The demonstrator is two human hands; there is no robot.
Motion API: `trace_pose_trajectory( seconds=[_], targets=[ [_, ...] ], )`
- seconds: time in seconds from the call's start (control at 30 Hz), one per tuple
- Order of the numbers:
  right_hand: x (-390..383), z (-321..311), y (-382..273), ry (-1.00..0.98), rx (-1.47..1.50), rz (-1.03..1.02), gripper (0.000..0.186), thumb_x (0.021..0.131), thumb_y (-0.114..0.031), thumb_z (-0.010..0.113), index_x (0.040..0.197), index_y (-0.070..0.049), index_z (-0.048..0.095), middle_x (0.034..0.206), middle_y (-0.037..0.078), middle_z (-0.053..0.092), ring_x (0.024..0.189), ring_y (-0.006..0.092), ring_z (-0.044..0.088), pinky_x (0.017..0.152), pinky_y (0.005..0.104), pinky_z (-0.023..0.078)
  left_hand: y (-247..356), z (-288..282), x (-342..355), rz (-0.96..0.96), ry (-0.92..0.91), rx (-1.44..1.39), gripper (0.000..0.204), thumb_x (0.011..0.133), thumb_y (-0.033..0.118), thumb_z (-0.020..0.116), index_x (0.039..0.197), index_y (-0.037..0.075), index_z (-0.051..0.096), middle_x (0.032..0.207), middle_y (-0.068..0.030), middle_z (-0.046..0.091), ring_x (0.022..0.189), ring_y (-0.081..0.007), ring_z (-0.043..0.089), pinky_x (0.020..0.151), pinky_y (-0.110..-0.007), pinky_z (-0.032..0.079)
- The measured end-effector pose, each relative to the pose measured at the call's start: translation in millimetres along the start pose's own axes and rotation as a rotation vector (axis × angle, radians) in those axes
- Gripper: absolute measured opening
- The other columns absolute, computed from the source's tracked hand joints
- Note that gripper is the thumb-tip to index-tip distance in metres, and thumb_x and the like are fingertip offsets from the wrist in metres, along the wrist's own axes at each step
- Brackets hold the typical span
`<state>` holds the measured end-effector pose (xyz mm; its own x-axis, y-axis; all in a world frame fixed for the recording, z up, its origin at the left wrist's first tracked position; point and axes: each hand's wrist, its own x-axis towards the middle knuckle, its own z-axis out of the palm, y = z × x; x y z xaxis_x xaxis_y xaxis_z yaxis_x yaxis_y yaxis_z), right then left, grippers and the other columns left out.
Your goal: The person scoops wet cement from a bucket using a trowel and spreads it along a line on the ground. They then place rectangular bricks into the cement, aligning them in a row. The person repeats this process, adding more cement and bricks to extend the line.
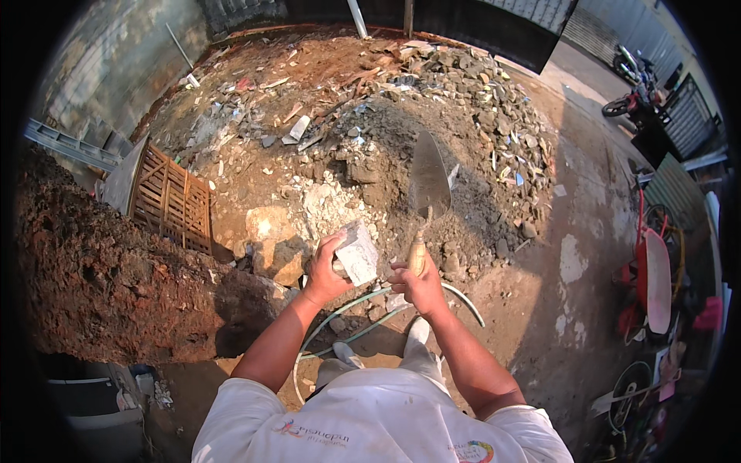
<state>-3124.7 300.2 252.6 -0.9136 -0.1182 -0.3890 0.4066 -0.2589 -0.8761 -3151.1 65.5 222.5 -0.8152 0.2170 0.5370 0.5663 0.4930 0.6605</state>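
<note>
My left hand [326, 272] is closed around a pale grey, roughly rectangular block [358, 253], which is held up in front of my body. To its right, my right hand [421, 284] grips the wooden handle of a mason's trowel [431, 177]. The trowel's long metal blade points away from me, above the heap of soil and rubble. A gap separates the block from the trowel. My fingers cover part of the handle and the block's left side.
A rubble heap [394, 123] spreads ahead. At left are a slatted wooden crate [171, 197] and a rough reddish-brown earth mass [131, 278]. A green hose [463, 299] curls around my feet. On the right are a red wheelbarrow [654, 282] and, farther off, a motorcycle [634, 85].
</note>
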Motion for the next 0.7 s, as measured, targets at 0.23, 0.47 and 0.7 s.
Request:
trace_pose_trajectory(
  seconds=[0.23,0.47,0.7],
  targets=[
    [23.9,16.2,22.1,-0.133,0.415,0.102,0.042,0.097,-0.027,0.065,0.129,-0.010,0.045,0.113,0.009,0.060,0.101,0.0228,0.062,0.086,0.0406,0.054,31.8,-2.3,-15.0,0.295,-0.135,-0.065,0.075,0.070,0.004,0.085,0.130,0.020,0.042,0.144,-0.0224,0.039,0.138,-0.0512,0.037,0.111,-0.054,0.038],
    [26.4,9.2,33.0,-0.182,0.466,-0.013,0.041,0.088,-0.022,0.076,0.118,-0.010,0.049,0.102,0.002,0.056,0.097,0.0169,0.056,0.088,0.0361,0.048,39.4,-24.3,-26.9,0.145,-0.311,-0.086,0.081,0.078,0.002,0.070,0.148,0.023,0.034,0.160,-0.0243,0.013,0.148,-0.0490,0.014,0.116,-0.057,0.026],
    [26.8,14.5,17.4,-0.314,0.248,-0.142,0.048,0.080,-0.025,0.084,0.113,-0.010,0.053,0.095,-0.001,0.052,0.083,0.0116,0.051,0.071,0.0297,0.046,49.8,-23.5,15.7,-0.649,-0.108,-1.319,0.088,0.090,0.036,0.065,0.156,0.005,0.016,0.153,-0.0161,0.035,0.140,-0.0296,0.038,0.116,-0.044,0.031]
  ],
)
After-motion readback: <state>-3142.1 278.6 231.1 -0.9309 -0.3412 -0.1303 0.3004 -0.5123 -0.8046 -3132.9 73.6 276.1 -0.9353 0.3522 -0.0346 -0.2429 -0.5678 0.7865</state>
